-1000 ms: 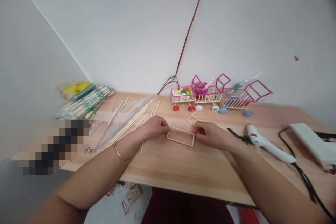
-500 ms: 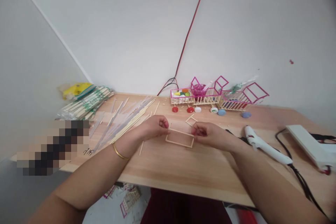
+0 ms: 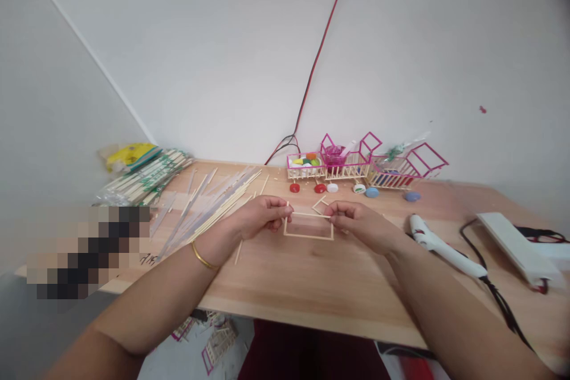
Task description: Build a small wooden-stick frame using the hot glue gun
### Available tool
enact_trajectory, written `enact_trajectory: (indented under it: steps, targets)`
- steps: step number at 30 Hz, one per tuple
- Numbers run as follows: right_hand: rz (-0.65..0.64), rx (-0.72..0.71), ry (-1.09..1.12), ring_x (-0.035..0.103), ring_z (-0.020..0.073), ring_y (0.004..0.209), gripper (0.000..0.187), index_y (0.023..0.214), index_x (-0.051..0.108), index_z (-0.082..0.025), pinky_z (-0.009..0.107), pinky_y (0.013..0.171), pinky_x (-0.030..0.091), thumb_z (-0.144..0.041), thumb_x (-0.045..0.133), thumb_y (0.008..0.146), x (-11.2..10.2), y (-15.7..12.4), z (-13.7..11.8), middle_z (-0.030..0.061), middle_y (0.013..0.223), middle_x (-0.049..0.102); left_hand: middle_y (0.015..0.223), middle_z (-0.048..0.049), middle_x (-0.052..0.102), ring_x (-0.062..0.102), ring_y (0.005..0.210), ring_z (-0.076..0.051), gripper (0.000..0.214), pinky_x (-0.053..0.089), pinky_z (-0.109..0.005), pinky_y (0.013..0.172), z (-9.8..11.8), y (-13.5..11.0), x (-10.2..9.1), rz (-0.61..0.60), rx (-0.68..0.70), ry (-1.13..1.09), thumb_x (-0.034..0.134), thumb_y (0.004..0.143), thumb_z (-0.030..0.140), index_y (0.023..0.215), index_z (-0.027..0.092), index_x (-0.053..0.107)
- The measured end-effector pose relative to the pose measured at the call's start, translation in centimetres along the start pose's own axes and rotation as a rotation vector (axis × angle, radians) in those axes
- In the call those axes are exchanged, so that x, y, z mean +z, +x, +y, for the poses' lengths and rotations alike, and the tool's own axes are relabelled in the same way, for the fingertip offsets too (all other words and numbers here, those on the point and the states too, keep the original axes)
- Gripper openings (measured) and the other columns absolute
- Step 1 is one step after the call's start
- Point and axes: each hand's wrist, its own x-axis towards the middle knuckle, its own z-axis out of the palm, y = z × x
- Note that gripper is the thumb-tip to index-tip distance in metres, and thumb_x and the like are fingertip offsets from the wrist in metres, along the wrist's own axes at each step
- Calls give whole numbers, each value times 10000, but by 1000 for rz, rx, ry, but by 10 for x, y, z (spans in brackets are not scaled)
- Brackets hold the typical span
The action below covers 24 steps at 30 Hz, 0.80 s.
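The frame [image 3: 309, 237] had all four sides meeting, while a smaller piece [image 3: 319, 202] lay separate beyond it on the desk [image 3: 312, 291]; what remained was unclear. Left hand [image 3: 263, 212] and right hand [image 3: 358, 219] held the frame between them, each grip pinched on an upper corner. It sat more level than half a second earlier.

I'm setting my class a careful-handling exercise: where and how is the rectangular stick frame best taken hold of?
Probably by its two upper corners, one hand coming from each side: the stick frame is a wide rectangle of thin sticks with an open middle, so a light fingertip pinch should suit it. The left hand and right hand pinch about there.
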Motion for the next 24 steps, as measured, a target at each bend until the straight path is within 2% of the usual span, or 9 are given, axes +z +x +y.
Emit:
enact_trajectory:
  steps: [3, 6, 11, 15, 19, 24]
  targets:
    - [36, 29, 38, 373, 85, 538, 155, 797, 551, -193, 219, 505, 290, -333, 545, 730, 0, -1, -3, -40, 630, 461, 747, -29, 602, 442, 477, -22, 337, 303, -178, 461, 0, -1, 2, -62, -29, 31, 686, 665, 387, 810, 100, 589]
    - [60, 36, 87, 376, 87, 523, 169, 798, 541, -198, 222, 502, 300, -352, 545, 730, 1, 0, -3, -45, 604, 450, 662, -9, 580, 420, 456, -26, 344, 280, -180, 437, 0, -3, 3, -86, -94, 77, 717, 620, 368, 800, 98, 601]
    - [76, 32, 76, 374, 85, 518, 173, 799, 540, -199, 220, 496, 298, -359, 546, 734, 0, -1, -2, -47, 602, 448, 612, 18, 565, 438, 458, -39, 407, 295, -172, 425, -1, -6, 5, -122, -196, 129, 761, 550, 305, 872, 120, 594]
    - [100, 33, 60, 364, 87, 514, 197, 832, 552, -206, 222, 487, 291, -384, 546, 747, -2, 0, 2, -46, 597, 442, 663, 0, 584, 455, 467, -38, 437, 321, -169, 431, -2, -5, 5, -132, -191, 111, 757, 552, 278, 918, 118, 581]
    - [111, 12, 86, 381, 93, 521, 294, 891, 571, -209, 228, 486, 305, -465, 554, 747, -1, 4, 10, -35, 611, 466, 634, 22, 554, 465, 477, -43, 446, 363, -176, 456, -2, -4, 3, -145, -172, 99, 760, 547, 239, 936, 124, 575]
    - [160, -34, 181, 452, 108, 610, 311, 913, 586, -205, 227, 533, 358, -458, 582, 733, -1, 7, 16, 0, 738, 550, 739, -2, 575, 506, 548, -58, 497, 381, -171, 461, 3, -6, -2, -189, -128, 94, 753, 556, 218, 1010, 145, 564]
